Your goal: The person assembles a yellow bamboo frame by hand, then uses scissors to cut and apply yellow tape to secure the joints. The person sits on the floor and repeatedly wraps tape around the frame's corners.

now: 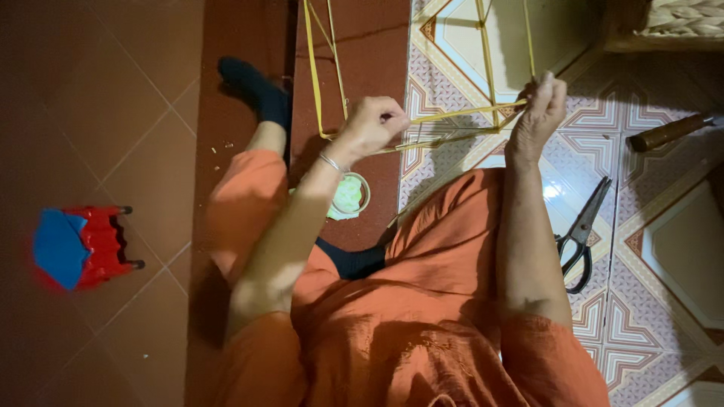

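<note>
Both hands, left hand [375, 124] and right hand [540, 105], grip tight on the bamboo frame [460, 114].

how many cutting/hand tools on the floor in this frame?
2. The black scissors lie on the patterned tiles just right of the right hand's forearm. A wooden-handled tool lies farther right near the frame edge, its working end cut off. Others may lie out of view.

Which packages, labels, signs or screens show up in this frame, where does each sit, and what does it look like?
No labels, signs or screens can be made out.
Small round container: on the floor below the left hand, shallow, pale rim, light green inside; the nearest thing to a package.
Red plastic stool: on the dark tiles at far left, with a blue sheet lying on it; no label can be seen.
</note>
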